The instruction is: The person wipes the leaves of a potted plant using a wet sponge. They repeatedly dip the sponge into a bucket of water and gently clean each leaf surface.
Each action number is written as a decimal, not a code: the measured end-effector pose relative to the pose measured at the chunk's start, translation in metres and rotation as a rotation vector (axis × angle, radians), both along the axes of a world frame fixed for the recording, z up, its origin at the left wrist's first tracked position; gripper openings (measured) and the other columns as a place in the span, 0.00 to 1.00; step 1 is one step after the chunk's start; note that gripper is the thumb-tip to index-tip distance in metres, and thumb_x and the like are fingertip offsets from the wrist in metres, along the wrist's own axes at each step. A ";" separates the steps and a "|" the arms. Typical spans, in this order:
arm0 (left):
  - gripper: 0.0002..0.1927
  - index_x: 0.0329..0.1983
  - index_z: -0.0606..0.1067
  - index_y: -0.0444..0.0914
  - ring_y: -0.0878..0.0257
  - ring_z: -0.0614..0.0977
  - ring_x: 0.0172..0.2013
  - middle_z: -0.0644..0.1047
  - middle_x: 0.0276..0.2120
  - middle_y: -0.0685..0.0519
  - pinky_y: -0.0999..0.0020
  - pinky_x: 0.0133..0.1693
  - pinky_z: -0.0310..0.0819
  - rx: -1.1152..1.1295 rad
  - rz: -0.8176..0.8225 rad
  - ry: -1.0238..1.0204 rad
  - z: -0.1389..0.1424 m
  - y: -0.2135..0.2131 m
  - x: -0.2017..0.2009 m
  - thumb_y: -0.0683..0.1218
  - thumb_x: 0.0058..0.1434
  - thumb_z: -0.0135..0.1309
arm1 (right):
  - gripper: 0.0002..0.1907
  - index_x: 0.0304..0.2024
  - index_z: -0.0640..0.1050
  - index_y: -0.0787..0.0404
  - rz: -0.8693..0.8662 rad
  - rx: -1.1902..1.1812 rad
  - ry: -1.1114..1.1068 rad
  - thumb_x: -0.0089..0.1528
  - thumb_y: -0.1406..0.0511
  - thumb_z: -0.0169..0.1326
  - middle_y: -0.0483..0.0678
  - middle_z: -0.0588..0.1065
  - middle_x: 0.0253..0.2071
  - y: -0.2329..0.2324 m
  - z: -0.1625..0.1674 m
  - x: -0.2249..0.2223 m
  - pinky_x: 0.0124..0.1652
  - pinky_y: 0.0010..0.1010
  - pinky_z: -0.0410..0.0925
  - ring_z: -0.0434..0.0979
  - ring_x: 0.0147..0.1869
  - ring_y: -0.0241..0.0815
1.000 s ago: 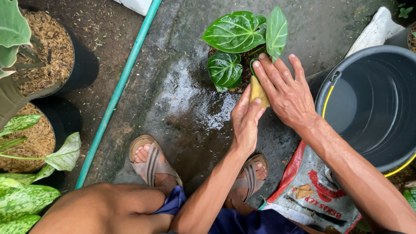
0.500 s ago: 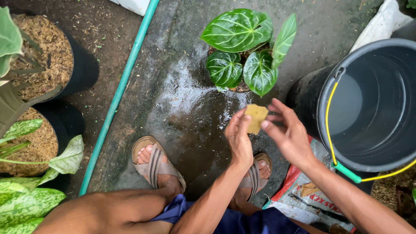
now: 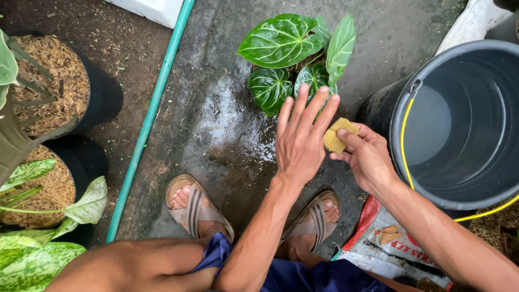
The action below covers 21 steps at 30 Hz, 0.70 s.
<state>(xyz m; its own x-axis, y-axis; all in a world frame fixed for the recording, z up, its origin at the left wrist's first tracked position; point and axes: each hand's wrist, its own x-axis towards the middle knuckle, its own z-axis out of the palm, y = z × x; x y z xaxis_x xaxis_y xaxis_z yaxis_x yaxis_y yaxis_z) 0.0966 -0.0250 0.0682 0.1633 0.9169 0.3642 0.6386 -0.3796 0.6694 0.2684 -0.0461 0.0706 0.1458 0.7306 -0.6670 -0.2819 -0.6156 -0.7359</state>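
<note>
Sponge [image 3: 339, 135] was the thing in play, a small yellow one pinched between the thumb and fingertips of the right hand [image 3: 367, 159], held up in the air just left of the big grey bucket [image 3: 489, 178] and just below the potted plant [image 3: 300, 59]. Left hand [image 3: 300, 143] was flat and open next to it, fingers spread apart and pointing up toward the leaves, holding nothing, its fingertips overlapping the lowest leaf from this angle. As for progress, I'd guess the leaf wiping was partway: the leaves looked glossy and the concrete [image 3: 227, 135] around the pot was wet, but I couldn't tell which leaves had been done or how many were left. Bucket had water in it, so more dipping looked possible. Compared with half a second earlier, the left hand had opened out from a loose curl and lifted toward the plant, while the sponge had shifted right, closer to the bucket. A second back, both hands were up on a leaf. Further out: green hose [image 3: 154, 108], sandalled feet, a printed bag [image 3: 389, 243] by the right foot, mulch-filled pots [image 3: 54, 86] on the left.
</note>
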 end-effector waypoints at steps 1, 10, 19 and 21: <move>0.33 0.70 0.72 0.44 0.52 0.61 0.76 0.67 0.71 0.53 0.45 0.74 0.56 -0.018 -0.006 0.092 -0.002 0.005 0.000 0.33 0.60 0.55 | 0.08 0.48 0.76 0.61 0.001 -0.002 -0.001 0.66 0.68 0.53 0.47 0.79 0.44 0.000 -0.001 0.002 0.39 0.34 0.75 0.81 0.45 0.39; 0.24 0.66 0.73 0.42 0.50 0.69 0.71 0.73 0.65 0.51 0.42 0.72 0.55 0.066 0.027 -0.048 -0.011 0.003 -0.001 0.42 0.66 0.58 | 0.13 0.52 0.76 0.66 0.039 0.037 0.062 0.65 0.70 0.48 0.50 0.80 0.44 0.019 0.003 -0.001 0.44 0.37 0.77 0.81 0.43 0.40; 0.21 0.67 0.72 0.36 0.54 0.74 0.68 0.75 0.64 0.46 0.40 0.74 0.53 -0.003 -0.006 -0.108 -0.009 -0.009 0.003 0.42 0.70 0.53 | 0.19 0.62 0.73 0.65 0.040 0.132 0.185 0.68 0.71 0.48 0.47 0.79 0.50 0.048 0.012 -0.019 0.49 0.31 0.75 0.81 0.48 0.36; 0.21 0.67 0.72 0.36 0.54 0.74 0.68 0.75 0.64 0.47 0.41 0.75 0.55 -0.031 -0.019 -0.130 -0.011 -0.010 0.004 0.43 0.72 0.52 | 0.19 0.62 0.74 0.65 0.058 0.181 0.230 0.68 0.72 0.48 0.47 0.78 0.50 0.049 0.011 -0.021 0.49 0.30 0.74 0.80 0.49 0.35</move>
